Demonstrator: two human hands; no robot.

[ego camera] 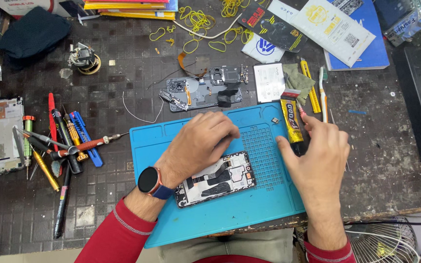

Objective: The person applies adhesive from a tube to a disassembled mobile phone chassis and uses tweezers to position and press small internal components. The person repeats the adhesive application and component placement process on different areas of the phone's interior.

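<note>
Opened phone (218, 178) pinned, glue tube (291, 127) in reach

Your left hand (198, 143) presses flat, gripping nothing; your right hand (317, 156) closes around the tube; squeezing may smear adhesive.

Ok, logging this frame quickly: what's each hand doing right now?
Left hand: open, palm down on the opened phone, holding nothing.
Right hand: touching the glue tube; whether its grip has closed cannot be told.

The left hand (198, 141) covers the top of the opened phone (218, 179), the right hand (317, 156) hides the glue tube's (291, 124) lower end, and the fan (383, 241) is cut off at the bottom edge.
</note>
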